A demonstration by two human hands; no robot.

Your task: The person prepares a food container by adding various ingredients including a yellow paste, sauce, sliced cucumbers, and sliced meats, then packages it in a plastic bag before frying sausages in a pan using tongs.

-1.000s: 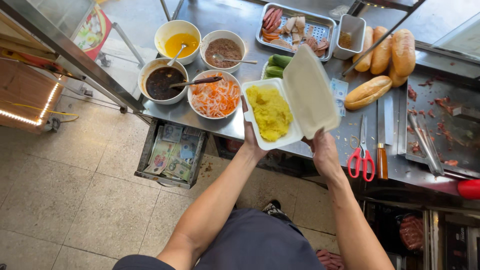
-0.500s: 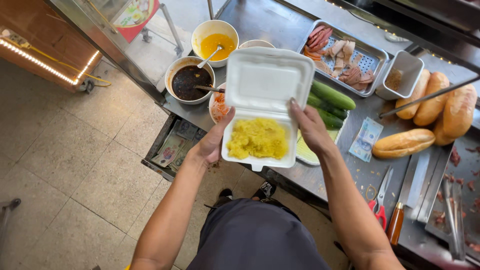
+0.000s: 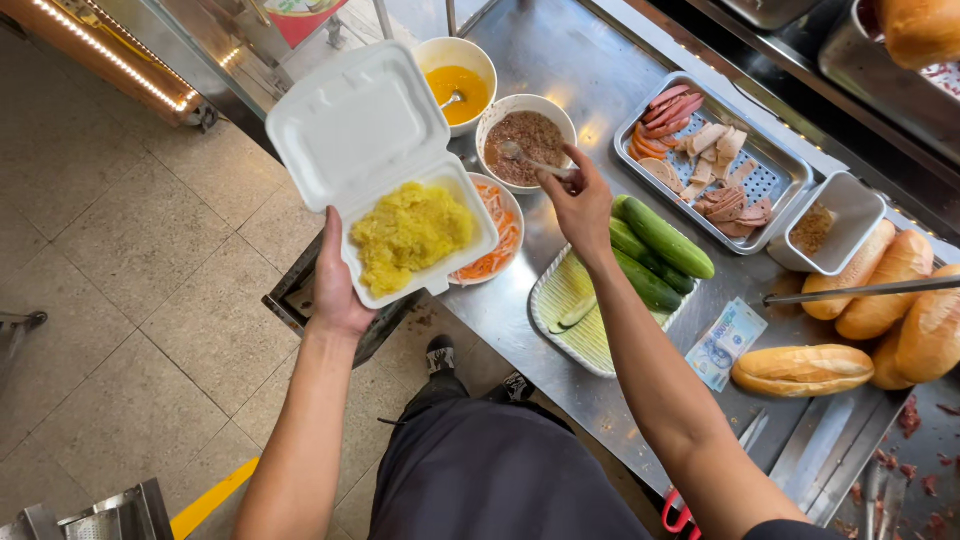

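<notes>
foam box (image 3: pixel 372 150) holds yellow rice (image 3: pixel 410 232); brown-paste bowl (image 3: pixel 527 133); spoon (image 3: pixel 528 160).

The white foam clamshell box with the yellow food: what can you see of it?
The white foam clamshell box is open, its hinged lid tilted up and away from the person, empty and clean inside. The lower tray holds a mound of yellow, crumbly sticky-looking food. It looks like light moulded foam with rounded corners. The left hand grips the tray's near corner, holding it in the air beside the steel counter, partly covering a bowl of shredded carrot.
</notes>
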